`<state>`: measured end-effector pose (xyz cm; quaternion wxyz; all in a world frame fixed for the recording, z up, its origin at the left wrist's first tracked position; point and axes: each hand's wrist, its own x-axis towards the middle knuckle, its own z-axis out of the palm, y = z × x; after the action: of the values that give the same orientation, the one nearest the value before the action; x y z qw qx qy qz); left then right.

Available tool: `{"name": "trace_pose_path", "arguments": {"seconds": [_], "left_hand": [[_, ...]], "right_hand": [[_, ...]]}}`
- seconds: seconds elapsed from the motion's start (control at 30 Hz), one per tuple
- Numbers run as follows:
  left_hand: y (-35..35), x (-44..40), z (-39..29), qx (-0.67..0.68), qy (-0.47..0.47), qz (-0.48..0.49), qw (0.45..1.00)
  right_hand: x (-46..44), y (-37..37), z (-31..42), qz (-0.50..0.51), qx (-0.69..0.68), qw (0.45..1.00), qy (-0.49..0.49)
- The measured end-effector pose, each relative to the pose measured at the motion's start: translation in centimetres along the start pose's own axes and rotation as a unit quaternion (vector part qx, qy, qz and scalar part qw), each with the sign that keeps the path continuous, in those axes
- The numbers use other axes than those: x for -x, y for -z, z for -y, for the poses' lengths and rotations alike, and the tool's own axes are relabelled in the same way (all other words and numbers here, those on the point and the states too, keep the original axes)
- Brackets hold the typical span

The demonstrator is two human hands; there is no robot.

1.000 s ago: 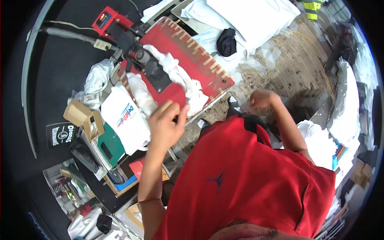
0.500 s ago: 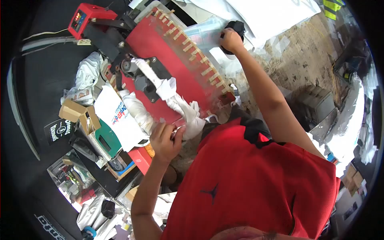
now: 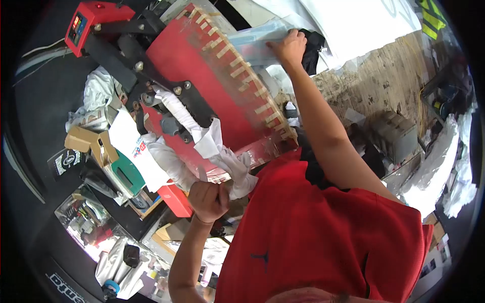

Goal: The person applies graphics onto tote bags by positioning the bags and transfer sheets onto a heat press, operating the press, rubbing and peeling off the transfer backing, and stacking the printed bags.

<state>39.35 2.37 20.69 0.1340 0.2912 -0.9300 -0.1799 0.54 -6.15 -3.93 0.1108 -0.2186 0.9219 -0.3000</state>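
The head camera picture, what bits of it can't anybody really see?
All in the head view:
Bare left hand: its curled fingers hide its palm and anything inside.
Black crumpled cloth item: the bare right hand hides part of it.
Red boxy control unit: its lit display is too small to read.
Large white flat sheet: the top edge cuts it off.

Scuffed wood-look floor (image 3: 366,76) — darkly stained; black wall (image 3: 38,118) at left.

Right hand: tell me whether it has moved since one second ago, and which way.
Yes. Judged against the white sheet, the right hand has moved forward, away from the body, to the black item.
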Motion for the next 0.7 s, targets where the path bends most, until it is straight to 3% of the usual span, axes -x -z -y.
{"name": "trace_pose_path", "arguments": {"seconds": [0.37, 0.43, 0.57, 0.6, 0.67, 0.7], "left_hand": [[0.4, 0.3, -0.1, 0.034, 0.024, -0.031, 0.999], [0.4, 0.5, -0.1, 0.031, 0.025, -0.03, 0.999], [0.6, 0.2, -0.2, 0.024, 0.025, -0.03, 0.999], [0.5, 0.2, -0.2, 0.026, 0.023, -0.027, 0.999], [0.5, 0.2, -0.2, 0.038, 0.021, -0.037, 0.998], [0.6, 0.2, -0.1, 0.038, 0.016, -0.036, 0.999]], "right_hand": [[0.1, 0.3, 0.6, 0.004, 0.023, 1.0, 0.0], [-0.6, 0.5, -0.1, 0.046, 0.041, 0.997, 0.049], [-2.1, 1.5, -0.3, 0.01, 0.074, 0.987, 0.142], [-2.5, 1.4, -0.7, 0.009, 0.076, 0.987, 0.139], [-3.9, 0.7, -1.1, 0.099, 0.012, 0.987, 0.125], [-4.1, 0.9, -1.0, 0.081, 0.022, 0.986, 0.147]]}}
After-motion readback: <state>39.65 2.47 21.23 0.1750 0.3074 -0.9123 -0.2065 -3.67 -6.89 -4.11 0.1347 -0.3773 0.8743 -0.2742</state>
